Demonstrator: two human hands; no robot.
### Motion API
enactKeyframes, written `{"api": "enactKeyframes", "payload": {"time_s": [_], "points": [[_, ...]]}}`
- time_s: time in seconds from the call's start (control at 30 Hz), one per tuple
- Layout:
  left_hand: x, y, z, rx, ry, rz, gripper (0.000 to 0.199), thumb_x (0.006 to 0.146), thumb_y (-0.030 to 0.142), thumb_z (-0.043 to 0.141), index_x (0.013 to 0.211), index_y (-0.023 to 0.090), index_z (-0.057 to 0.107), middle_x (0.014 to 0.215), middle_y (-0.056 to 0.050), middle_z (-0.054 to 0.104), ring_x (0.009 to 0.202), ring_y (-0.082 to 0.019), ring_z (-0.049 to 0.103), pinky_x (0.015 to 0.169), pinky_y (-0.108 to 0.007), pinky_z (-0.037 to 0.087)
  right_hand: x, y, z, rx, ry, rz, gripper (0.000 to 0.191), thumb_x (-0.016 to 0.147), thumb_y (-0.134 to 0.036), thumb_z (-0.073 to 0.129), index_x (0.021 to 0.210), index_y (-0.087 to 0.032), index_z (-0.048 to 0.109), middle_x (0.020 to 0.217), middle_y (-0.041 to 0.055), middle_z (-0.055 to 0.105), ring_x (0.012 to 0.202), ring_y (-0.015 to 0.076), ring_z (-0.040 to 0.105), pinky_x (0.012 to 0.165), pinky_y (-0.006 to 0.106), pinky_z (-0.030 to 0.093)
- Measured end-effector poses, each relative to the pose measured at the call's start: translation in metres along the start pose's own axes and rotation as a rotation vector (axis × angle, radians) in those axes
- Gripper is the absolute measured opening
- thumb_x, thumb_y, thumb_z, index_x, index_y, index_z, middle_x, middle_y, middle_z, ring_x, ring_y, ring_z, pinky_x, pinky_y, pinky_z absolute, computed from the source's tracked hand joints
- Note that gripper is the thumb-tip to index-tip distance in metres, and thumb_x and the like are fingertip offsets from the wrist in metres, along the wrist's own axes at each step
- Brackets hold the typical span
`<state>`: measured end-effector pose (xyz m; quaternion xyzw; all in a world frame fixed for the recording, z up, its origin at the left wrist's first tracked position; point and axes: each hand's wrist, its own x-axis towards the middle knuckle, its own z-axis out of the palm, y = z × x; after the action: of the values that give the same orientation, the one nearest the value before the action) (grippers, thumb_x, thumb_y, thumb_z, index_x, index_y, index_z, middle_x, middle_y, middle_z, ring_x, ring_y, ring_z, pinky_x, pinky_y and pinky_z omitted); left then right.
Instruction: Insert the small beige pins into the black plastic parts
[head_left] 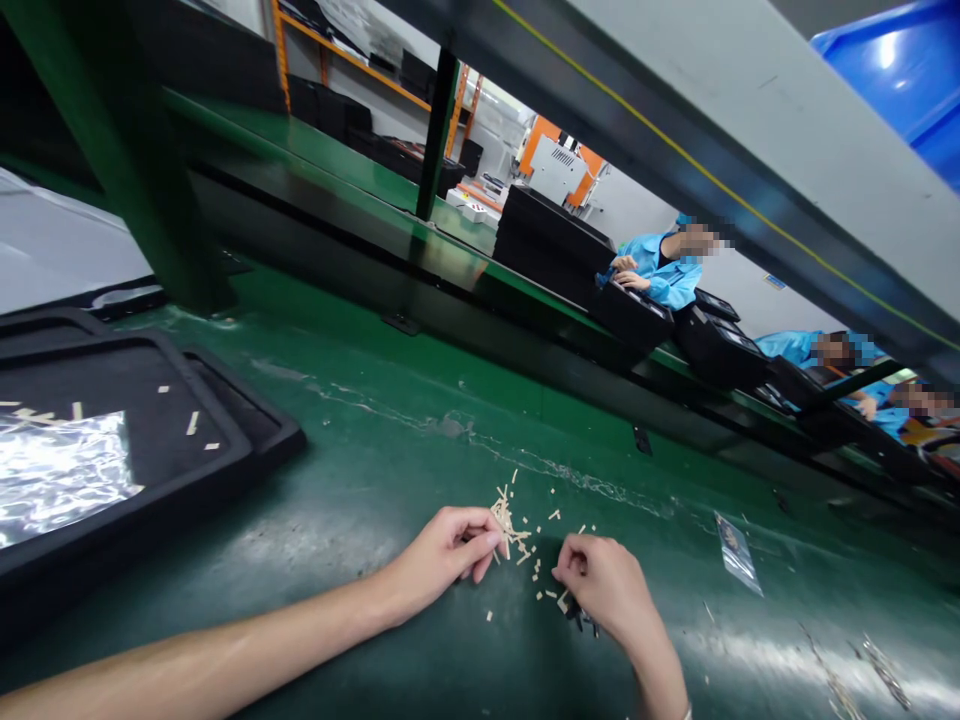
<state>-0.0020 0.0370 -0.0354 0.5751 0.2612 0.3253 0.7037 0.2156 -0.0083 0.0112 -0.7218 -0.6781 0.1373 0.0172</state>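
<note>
Sticks (511,528), pale, lying between left hand (442,555) and right hand (600,585) on green bench (390,470). Both curled, pinching unclear.

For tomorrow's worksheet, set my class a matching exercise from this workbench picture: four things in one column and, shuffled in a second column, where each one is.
Things
1. Crinkled foil sheet
2. Small clear plastic bag
3. Blue plastic bin
4. Cluster of pale sticks

Places
A. Between the left hand and the right hand
B. Inside the black tray
C. Top right corner of the view
D. On the green bench, right of the hands

Pairs: 1-B, 2-D, 3-C, 4-A
</note>
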Motion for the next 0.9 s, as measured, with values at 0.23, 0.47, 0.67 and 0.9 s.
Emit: {"api": "enactKeyframes", "payload": {"time_s": [0.23,0.47,0.67,0.9], "points": [[0.0,-0.003,-0.001,0.011,0.044,-0.029,0.029,0.081,0.037,0.054,0.082,0.01,0.066,0.052,0.003,0.048,0.049,-0.008,0.04,0.049,-0.019,0.03,-0.001,-0.023,0.007,-0.003,0.188,-0.109,0.017,0.071,-0.012,0.053,0.059,-0.022,0.057,0.06,-0.0012,0.057,0.058,0.0139,0.05,0.052,0.023,0.03],[-0.001,0.0,0.0,0.012,0.036,-0.003,0.029,0.079,0.037,0.055,0.081,0.01,0.066,0.061,0.001,0.052,0.054,-0.008,0.043,0.052,-0.019,0.034,-0.008,-0.051,0.021,0.372,0.455,-0.346,0.012,0.083,-0.021,0.052,0.075,-0.02,0.061,0.068,0.0028,0.06,0.061,0.0145,0.05,0.057,0.026,0.039],[-0.001,0.0,0.0,0.026,0.044,0.007,0.03,0.079,0.038,0.054,0.08,0.01,0.066,0.067,-0.001,0.056,0.056,-0.009,0.044,0.054,-0.02,0.037,-0.009,-0.058,0.027,0.396,0.467,-0.4,0.009,0.083,-0.017,0.053,0.078,-0.019,0.061,0.071,0.0037,0.061,0.066,0.0154,0.053,0.06,0.028,0.042],[-0.001,-0.002,0.0,0.064,0.05,0.027,0.028,0.08,0.036,0.053,0.077,0.01,0.064,0.065,0.0,0.053,0.056,-0.009,0.044,0.054,-0.02,0.036,-0.009,-0.058,0.029,0.396,0.488,-0.415,0.009,0.081,-0.018,0.053,0.078,-0.019,0.062,0.072,0.0039,0.062,0.064,0.0149,0.054,0.055,0.026,0.042]]}}
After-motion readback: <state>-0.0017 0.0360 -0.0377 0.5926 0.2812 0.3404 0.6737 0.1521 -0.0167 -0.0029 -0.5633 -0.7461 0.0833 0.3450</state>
